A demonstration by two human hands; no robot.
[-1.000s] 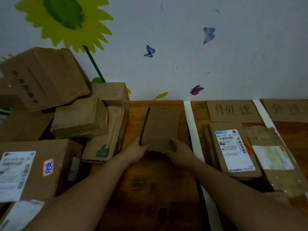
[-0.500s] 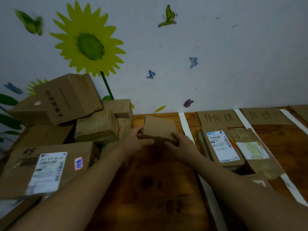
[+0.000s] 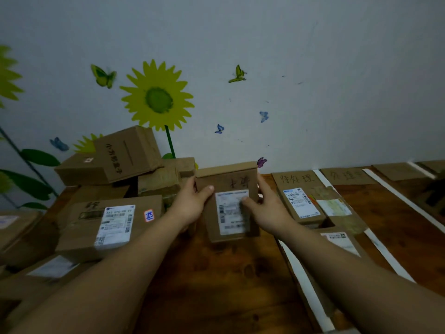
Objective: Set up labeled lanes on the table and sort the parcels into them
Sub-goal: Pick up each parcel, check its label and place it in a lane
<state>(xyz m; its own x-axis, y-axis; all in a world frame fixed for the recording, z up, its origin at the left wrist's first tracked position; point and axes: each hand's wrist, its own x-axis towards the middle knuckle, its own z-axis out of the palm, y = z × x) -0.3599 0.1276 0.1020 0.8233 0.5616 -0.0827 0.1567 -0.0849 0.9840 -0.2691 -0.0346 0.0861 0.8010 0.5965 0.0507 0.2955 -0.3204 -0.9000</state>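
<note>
Two grips are counted, a left grip [image 3: 190,203] and a right grip [image 3: 269,210], and one held parcel [image 3: 226,180] is clasped between them. Three sorted parcels [image 3: 301,203] [image 3: 337,208] [image 3: 339,239] are counted in the lane at the right of the counter [image 3: 228,285]. In the pile of boxes [image 3: 115,225] at the left about seven are made out; the exact number cannot be told. Three lane labels [image 3: 297,179] [image 3: 346,175] [image 3: 397,171] and three tape strips [image 3: 305,283] [image 3: 392,259] [image 3: 409,203] are counted. On the wall, six butterfly decals [image 3: 103,75] [image 3: 237,74] [image 3: 219,128] [image 3: 263,116] [image 3: 261,162] [image 3: 59,143] and three sunflower decals [image 3: 157,100] [image 3: 6,73] [image 3: 84,144] are counted.
</note>
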